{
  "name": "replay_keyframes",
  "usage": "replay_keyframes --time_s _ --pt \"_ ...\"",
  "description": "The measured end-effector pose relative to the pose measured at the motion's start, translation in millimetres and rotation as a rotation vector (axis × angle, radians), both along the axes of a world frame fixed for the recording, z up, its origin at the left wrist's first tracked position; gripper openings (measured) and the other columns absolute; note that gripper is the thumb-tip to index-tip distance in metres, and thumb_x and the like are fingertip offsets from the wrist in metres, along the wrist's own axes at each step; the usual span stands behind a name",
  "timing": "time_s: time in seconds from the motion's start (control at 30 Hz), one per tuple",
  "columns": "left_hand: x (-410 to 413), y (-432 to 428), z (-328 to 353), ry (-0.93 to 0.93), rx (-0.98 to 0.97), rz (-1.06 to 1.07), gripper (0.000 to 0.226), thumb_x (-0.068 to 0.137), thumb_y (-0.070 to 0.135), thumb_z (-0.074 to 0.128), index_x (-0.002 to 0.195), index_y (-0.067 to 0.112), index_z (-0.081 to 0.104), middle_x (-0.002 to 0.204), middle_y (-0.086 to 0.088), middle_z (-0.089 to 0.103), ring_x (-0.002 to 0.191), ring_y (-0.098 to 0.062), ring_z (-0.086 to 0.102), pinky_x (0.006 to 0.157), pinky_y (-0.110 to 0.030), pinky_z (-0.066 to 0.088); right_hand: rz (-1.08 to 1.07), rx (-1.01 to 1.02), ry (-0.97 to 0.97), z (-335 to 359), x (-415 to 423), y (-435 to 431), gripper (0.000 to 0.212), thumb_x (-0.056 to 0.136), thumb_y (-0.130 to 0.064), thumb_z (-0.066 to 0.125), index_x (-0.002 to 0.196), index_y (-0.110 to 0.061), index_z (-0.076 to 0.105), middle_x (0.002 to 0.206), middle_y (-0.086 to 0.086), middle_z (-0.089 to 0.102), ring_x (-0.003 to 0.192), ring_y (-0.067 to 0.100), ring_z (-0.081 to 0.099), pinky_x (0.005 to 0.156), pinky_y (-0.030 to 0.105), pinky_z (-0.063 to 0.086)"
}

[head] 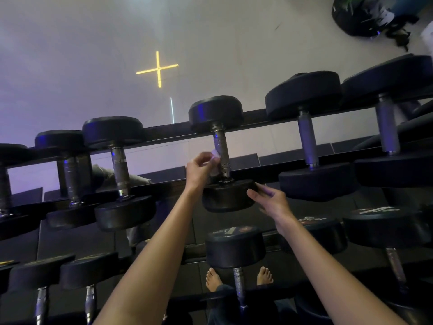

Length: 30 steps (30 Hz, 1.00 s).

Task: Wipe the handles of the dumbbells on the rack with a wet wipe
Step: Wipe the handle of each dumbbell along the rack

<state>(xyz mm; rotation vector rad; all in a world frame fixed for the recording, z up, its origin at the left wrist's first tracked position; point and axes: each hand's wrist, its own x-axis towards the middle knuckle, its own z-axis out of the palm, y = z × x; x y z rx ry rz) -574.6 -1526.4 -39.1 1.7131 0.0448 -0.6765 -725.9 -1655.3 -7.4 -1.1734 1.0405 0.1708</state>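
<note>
A black dumbbell with a metal handle [221, 151] lies across the upper tier of the rack [257, 116], in the middle of the view. My left hand [201, 168] pinches a white wet wipe [215, 158] and holds it against the left side of that handle, near its lower end. My right hand [269, 200] reaches in from the right, and its straight fingers touch the near black head [227, 198] of the same dumbbell.
More black dumbbells [307, 139] lie on the upper tier to either side, and others [235, 247] sit on the lower tier in front. My bare feet [213, 279] stand under the rack. A dark bag [365, 15] lies on the pale floor at far right.
</note>
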Motion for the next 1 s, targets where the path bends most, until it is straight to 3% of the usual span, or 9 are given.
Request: replay_keyframes --time_s 0.1,0.23,0.37,0.43,0.57,0.7,0.8,0.9,1.0 --pt "3.5 1.8 -2.8 0.088 -0.087 -0.009 0.001 0.086 0.019 0.067 0.085 0.018 0.067 0.084 -0.004 0.066 0.077 -0.019 0.06 0.075 -0.035 0.051 0.035 0.002 0.006 -1.0 -0.8 -6.1 0.056 0.08 -0.016 0.071 0.132 -0.009 0.052 0.131 0.008 0.057 0.119 0.015 0.052 0.103 0.029 0.037" --pt "22.4 -22.7 7.4 0.059 -0.159 0.184 0.011 0.09 0.021 0.062 0.094 0.011 0.062 0.079 -0.002 0.064 0.059 -0.005 0.058 0.064 -0.023 0.053 0.05 0.016 0.004 -6.1 -1.3 -1.8 0.064 0.08 -0.024 0.072 0.137 -0.013 0.047 0.135 0.004 0.054 0.125 0.016 0.048 0.102 0.031 0.034" --pt "-0.4 1.2 7.9 -0.125 0.107 0.014 0.011 0.083 0.022 0.07 0.076 0.021 0.062 0.08 0.001 0.066 0.072 -0.008 0.061 0.063 -0.023 0.048 0.057 0.013 -0.027 -9.9 1.3 8.2 0.066 0.078 -0.028 0.073 0.136 -0.013 0.045 0.135 0.004 0.053 0.125 0.017 0.047 0.1 0.029 0.034" --pt "-14.0 16.8 9.3 -0.132 0.167 -0.095 0.012 0.079 0.019 0.074 0.075 0.021 0.063 0.086 -0.002 0.068 0.079 -0.015 0.065 0.065 -0.027 0.054 0.039 0.007 -0.046 -12.8 -0.6 19.8 0.066 0.076 -0.032 0.074 0.133 -0.015 0.045 0.13 0.0 0.053 0.119 0.014 0.047 0.098 0.026 0.035" --pt "8.9 0.0 19.3 -0.266 0.18 0.012 0.014 0.078 0.022 0.075 0.081 0.015 0.063 0.084 0.002 0.064 0.073 -0.009 0.059 0.06 -0.013 0.047 0.044 -0.061 -0.101 -14.7 2.8 40.0 0.05 0.081 -0.032 0.07 0.12 -0.016 0.043 0.115 -0.005 0.051 0.103 0.008 0.048 0.071 0.007 0.038" --pt "26.8 -10.9 32.8 -0.443 0.312 0.105 0.015 0.084 0.03 0.069 0.091 0.017 0.07 0.091 0.004 0.065 0.071 -0.005 0.056 0.062 -0.012 0.043 0.007 0.025 -0.099 -24.2 7.3 27.3 0.025 0.089 -0.032 0.06 0.107 -0.017 0.052 0.119 0.001 0.056 0.112 0.018 0.054 0.085 0.027 0.042" --pt "1.7 12.8 31.3 -0.554 0.413 -0.082 0.019 0.088 0.023 0.065 0.099 0.009 0.072 0.095 -0.001 0.066 0.074 -0.007 0.059 0.062 -0.002 0.041 0.098 0.157 -0.115 -28.8 7.0 21.2 0.041 0.09 -0.03 0.06 0.128 -0.023 0.046 0.131 -0.004 0.051 0.12 0.016 0.049 0.101 0.042 0.04" --pt "-8.0 28.8 24.9 -0.601 0.454 -0.278 0.012 0.085 0.016 0.068 0.094 0.009 0.073 0.098 -0.003 0.065 0.08 -0.015 0.063 0.07 -0.012 0.048 0.154 0.236 -0.118 -29.3 6.8 24.8 0.054 0.092 -0.035 0.055 0.141 -0.018 0.039 0.139 -0.004 0.047 0.13 0.015 0.041 0.107 0.045 0.035" --pt "21.9 16.8 23.2 -0.673 0.455 -0.206 0.008 0.085 0.011 0.067 0.09 0.01 0.072 0.099 -0.003 0.062 0.078 -0.017 0.062 0.065 -0.012 0.045 0.219 0.233 -0.113 -28.6 9.0 27.3 0.056 0.091 -0.037 0.056 0.141 -0.016 0.041 0.14 -0.002 0.048 0.13 0.014 0.041 0.107 0.043 0.034"
